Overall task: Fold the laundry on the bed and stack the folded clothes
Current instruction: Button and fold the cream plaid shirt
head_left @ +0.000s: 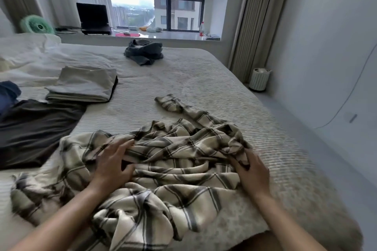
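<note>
Now left hand (pixel 114 166) flat on plaid shirt (pixel 155 169), right hand (pixel 252 171) gripping its edge; bare bed (pixel 204 79) beyond.

Bare bed cover (pixel 204 79) lies open beyond the rumpled plaid shirt (pixel 163 159), up to the dark clothes heap (pixel 143 52) near the far edge. To the left, the folded stack (pixel 83 87) and a dark garment (pixel 34 130) take the room.
</note>
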